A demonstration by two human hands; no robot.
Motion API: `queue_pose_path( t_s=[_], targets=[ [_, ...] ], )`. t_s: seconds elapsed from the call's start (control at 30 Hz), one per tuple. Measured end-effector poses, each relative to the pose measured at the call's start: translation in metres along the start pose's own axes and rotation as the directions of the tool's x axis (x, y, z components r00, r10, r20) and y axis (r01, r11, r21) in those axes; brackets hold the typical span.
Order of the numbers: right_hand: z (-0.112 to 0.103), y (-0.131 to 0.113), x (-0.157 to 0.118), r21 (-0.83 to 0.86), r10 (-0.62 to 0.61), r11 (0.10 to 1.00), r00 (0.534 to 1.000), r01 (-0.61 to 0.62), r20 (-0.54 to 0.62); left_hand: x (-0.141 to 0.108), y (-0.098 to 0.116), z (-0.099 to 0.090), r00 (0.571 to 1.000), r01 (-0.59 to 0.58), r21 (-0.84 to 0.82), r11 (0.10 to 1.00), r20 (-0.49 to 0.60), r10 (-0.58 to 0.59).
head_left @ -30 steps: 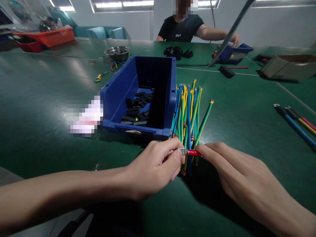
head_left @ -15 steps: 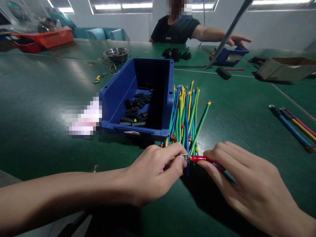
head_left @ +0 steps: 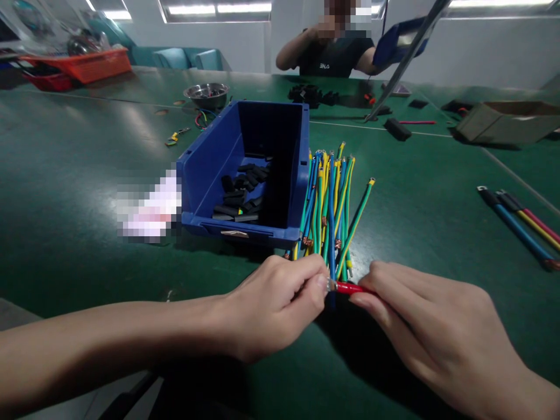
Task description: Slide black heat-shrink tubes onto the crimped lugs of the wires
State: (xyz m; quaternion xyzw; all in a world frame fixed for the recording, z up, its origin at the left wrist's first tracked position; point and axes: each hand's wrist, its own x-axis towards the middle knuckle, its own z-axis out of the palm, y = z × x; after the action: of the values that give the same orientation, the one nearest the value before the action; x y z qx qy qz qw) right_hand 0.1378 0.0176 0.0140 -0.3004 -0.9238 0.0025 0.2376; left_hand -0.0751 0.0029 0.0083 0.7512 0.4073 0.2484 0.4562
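A short red cable (head_left: 349, 287) with a metal lug (head_left: 331, 284) on its end is stretched between my hands. The fingers of my left hand (head_left: 284, 303) pinch the lug. My right hand (head_left: 437, 321) is closed around the red insulation, and the cable's other end is hidden in it. Just beyond my hands lies a bundle of blue and yellow-green cables (head_left: 330, 204), some with lugs and some with bare copper ends. Left of the bundle stands a blue bin (head_left: 188, 192) holding short black sleeves (head_left: 245, 186).
At right lie thicker blue, yellow and red cables (head_left: 518, 224). A cardboard box (head_left: 503, 122), a metal bowl (head_left: 206, 96) and an orange basket (head_left: 100, 66) stand farther back. Across the green table (head_left: 131, 128), a person (head_left: 332, 58) holds up a blue bin (head_left: 396, 44). A slanted pole (head_left: 405, 61) rises there.
The co-worker has lifted the far blue bin off the table and raised the other hand toward the head. My hands keep their hold on the red cable, with its exposed part slightly lower.
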Motion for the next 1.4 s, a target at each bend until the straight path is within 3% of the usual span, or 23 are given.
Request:
queue_pose_path(
  t_s=[0.2, 0.37, 0.53, 0.67, 0.83, 1.07, 1.27, 1.4],
  targets=[
    [0.002, -0.003, 0.001, -0.09, 0.023, 0.996, 1.0, -0.022, 0.015, 0.002, 0.001, -0.001, 1.0, 0.008, -0.072, 0.997, -0.025, -0.01],
    [0.0, -0.001, 0.003, -0.217, -0.036, 0.976, 0.998, 0.024, -0.048, 0.003, 0.001, -0.001, 1.0, 0.012, -0.128, 0.992, -0.025, -0.015],
    [0.0, 0.005, 0.001, -0.273, -0.094, 0.96, 0.993, 0.07, -0.077, 0.003, 0.001, 0.0, 0.996, 0.087, -0.218, 0.972, -0.012, -0.092],
    [0.002, 0.006, -0.001, -0.231, -0.089, 0.97, 0.994, 0.071, -0.068, 0.004, 0.001, 0.0, 0.994, 0.103, -0.234, 0.967, -0.005, -0.108],
    [0.004, 0.002, -0.004, -0.124, -0.035, 0.992, 0.995, 0.023, -0.092, 0.003, 0.004, -0.001, 0.999, 0.05, -0.176, 0.983, 0.03, -0.045],
    [0.008, 0.001, -0.007, 0.066, 0.083, 0.994, 0.996, -0.082, -0.011, 0.003, 0.004, 0.0, 1.0, -0.003, -0.151, 0.989, 0.018, 0.006],
    [0.009, 0.005, -0.004, -0.059, -0.04, 0.998, 0.995, 0.034, -0.091, 0.004, 0.0, 0.0, 0.999, 0.04, -0.111, 0.993, -0.01, -0.041],
    [0.01, 0.009, -0.006, -0.108, -0.122, 0.988, 0.987, 0.11, -0.109, 0.004, 0.0, -0.001, 1.0, -0.007, -0.079, 0.997, 0.024, 0.008]
  ],
)
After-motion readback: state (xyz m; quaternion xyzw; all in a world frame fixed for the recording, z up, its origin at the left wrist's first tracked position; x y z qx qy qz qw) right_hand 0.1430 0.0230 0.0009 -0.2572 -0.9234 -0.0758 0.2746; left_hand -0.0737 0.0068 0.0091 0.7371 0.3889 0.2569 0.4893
